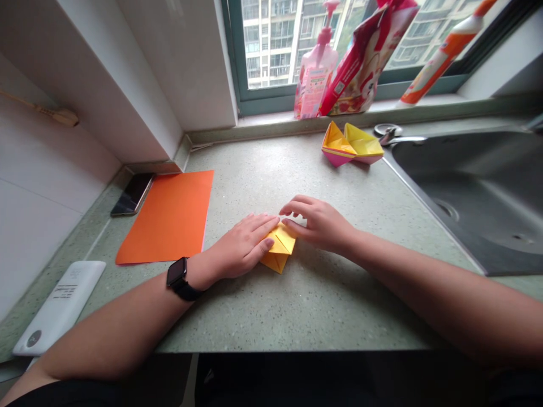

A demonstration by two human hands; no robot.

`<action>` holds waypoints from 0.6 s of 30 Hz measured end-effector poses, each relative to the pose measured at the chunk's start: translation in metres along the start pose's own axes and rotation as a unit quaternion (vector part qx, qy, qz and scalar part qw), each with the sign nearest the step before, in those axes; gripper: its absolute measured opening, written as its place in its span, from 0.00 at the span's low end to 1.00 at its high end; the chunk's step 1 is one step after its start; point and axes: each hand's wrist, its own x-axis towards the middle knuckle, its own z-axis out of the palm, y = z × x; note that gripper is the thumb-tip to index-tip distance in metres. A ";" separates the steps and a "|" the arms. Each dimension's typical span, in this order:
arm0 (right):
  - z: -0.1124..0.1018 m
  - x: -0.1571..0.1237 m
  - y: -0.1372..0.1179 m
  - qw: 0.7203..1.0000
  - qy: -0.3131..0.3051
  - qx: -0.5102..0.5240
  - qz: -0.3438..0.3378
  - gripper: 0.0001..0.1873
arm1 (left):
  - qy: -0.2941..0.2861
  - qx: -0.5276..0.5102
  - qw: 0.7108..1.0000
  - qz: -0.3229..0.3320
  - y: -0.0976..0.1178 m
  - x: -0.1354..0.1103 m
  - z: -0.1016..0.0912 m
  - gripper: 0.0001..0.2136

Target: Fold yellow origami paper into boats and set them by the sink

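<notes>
Head view: your left hand [240,246] lies flat, fingers together, pressing on the left part of the folded yellow paper [279,247]. Your right hand [316,224] sits just to its right, fingers curved and parted from the thumb, reaching to the paper's top corner but not clamped on it. The paper lies on the speckled green worktop [339,316] between your hands.

Left of your left hand is an orange sheet [167,217], with a smartphone [133,194] beyond it and a white power bank [59,308] nearer you. A black smartwatch [177,277] circles your left wrist.

Ahead of your right hand sits a yellow-and-pink origami boat [352,144]. Further right is a steel sink [466,198]. Along the windowsill beyond stand a pink pump bottle [316,73], a red printed bag [365,56] and an orange-and-white tube [443,53].
</notes>
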 end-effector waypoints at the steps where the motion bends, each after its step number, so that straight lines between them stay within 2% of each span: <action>1: -0.003 0.000 -0.001 0.999 -0.006 0.009 -0.036 0.09 | -0.004 0.004 1.000 0.001 -0.002 0.000 -0.002 0.24; 4: -0.008 -0.001 -0.003 0.991 -0.043 0.047 -0.115 0.10 | -0.020 0.014 1.000 0.010 -0.006 -0.001 -0.008 0.23; 10: -0.005 -0.003 -0.002 0.972 -0.116 0.041 -0.198 0.11 | -0.044 0.024 0.999 0.017 -0.006 -0.003 -0.014 0.21; 16: -0.003 -0.006 0.002 0.957 -0.150 0.026 -0.247 0.21 | -0.004 -0.029 0.999 -0.025 -0.004 -0.004 -0.019 0.22; 18: -0.002 -0.006 0.002 0.955 -0.158 0.017 -0.252 0.21 | 0.004 -0.018 0.999 -0.034 -0.005 -0.005 -0.022 0.22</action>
